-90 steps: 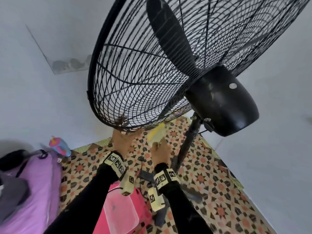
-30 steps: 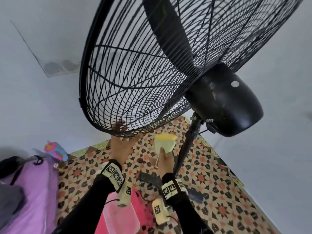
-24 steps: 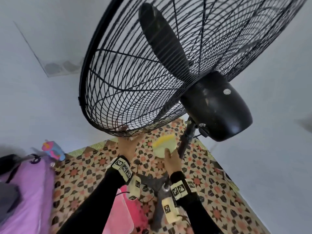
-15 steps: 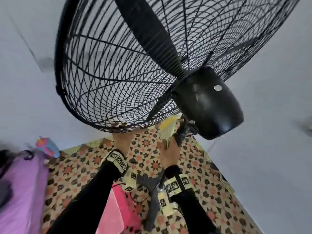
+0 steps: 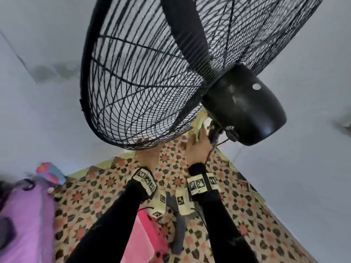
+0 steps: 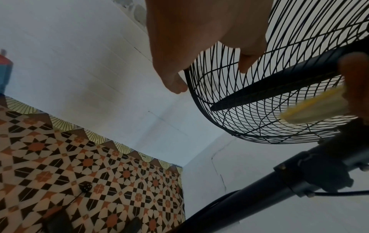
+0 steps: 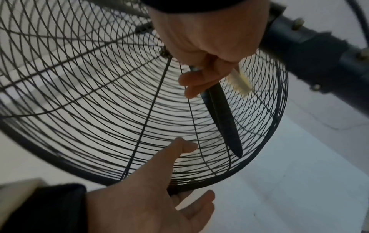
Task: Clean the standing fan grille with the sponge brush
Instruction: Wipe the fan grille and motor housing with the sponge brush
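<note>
The black wire fan grille (image 5: 144, 76) fills the upper head view, tilted over me, with the black motor housing (image 5: 245, 107) to its right. My left hand (image 5: 147, 155) grips the grille's bottom rim; the thumb hooks through the wires and the fingers curl under the rim (image 7: 179, 187). My right hand (image 5: 198, 150) holds the yellow sponge brush (image 5: 200, 124) by its handle, raised against the rear grille wires just below the motor. The sponge head (image 7: 240, 82) appears blurred, and it also shows at the right edge of the left wrist view as a pale yellow block (image 6: 313, 108).
The fan pole (image 6: 249, 198) with its clamp joint runs down to a patterned tile floor (image 5: 98, 194). A pink tub (image 5: 146, 238) sits below my arms, purple fabric (image 5: 24, 221) at the left, and a small colourful bottle (image 5: 50, 172) by the white wall.
The right hand has carried the sponge brush up and to the right, from below the rim to the rear wires by the motor. The left hand has kept its hold on the rim.
</note>
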Tool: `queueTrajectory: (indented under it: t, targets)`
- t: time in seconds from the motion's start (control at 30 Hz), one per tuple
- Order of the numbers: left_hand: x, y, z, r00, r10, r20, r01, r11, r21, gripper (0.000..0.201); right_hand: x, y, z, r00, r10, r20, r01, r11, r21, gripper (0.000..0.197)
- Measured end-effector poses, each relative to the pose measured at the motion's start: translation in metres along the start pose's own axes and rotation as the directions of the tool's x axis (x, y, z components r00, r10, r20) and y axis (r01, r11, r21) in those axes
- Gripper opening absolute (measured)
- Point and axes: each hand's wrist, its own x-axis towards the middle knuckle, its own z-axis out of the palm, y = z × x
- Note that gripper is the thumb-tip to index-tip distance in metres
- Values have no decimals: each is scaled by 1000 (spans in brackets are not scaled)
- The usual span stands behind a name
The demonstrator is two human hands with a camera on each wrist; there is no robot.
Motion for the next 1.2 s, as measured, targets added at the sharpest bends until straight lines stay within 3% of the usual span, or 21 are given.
queueTrajectory:
  t: [0.03,0.13,0.17,0.23,0.33,0.37,0.4,0.43,0.57,0.63,0.77,0.87,0.97,1.1,1.2]
  targets:
    - [-4,8,0,999,-30,13,31,999,-39,71,-6,0,-4,997,-65,32,66,998,-16,40]
    - [-8,20,10,980,-197,-39,192,975,-107,124,-23,5,-20,993,-101,58,98,994,43,46]
    - [-9,23,10,979,-203,-28,198,973,-116,124,-18,2,-21,997,-70,27,67,995,74,47]
    - [-16,24,9,996,-88,-9,88,996,-17,100,2,-11,-18,999,15,-40,-12,998,61,44]
    - [-19,15,4,999,-2,-35,0,998,-61,78,12,-30,-11,988,143,50,-147,985,91,45]
    - [-18,17,5,997,-48,-63,47,999,-22,94,8,-27,-11,986,144,82,-153,981,122,36]
    - [-21,19,6,996,-18,-85,14,999,-53,60,2,-24,-14,988,129,81,-142,974,178,26]
    - [-23,21,7,996,-12,-94,7,998,-55,74,-3,-19,-20,989,120,86,-137,963,232,21]
    - [-32,20,9,997,37,-71,-42,996,-74,72,-4,-4,-28,992,116,47,-124,966,229,37]
    - [-32,22,10,995,0,-103,-12,994,-112,89,0,-11,-23,992,120,45,-126,976,176,44]
    - [-20,17,9,992,5,-126,-23,990,-136,108,8,-19,-1,976,207,74,-218,955,202,52]
    - [-14,12,10,988,16,-156,-33,994,-107,110,-8,-4,5,989,132,59,-139,979,146,42]
    - [-15,9,10,988,40,-151,-56,993,-101,94,-14,5,-11,999,41,11,-42,984,171,41]
    - [-13,7,13,985,61,-164,-78,992,-103,95,15,-6,-10,981,191,41,-195,937,289,47]
    - [-9,5,11,986,20,-166,-40,992,-118,112,5,-3,-7,980,161,115,-186,945,268,41]
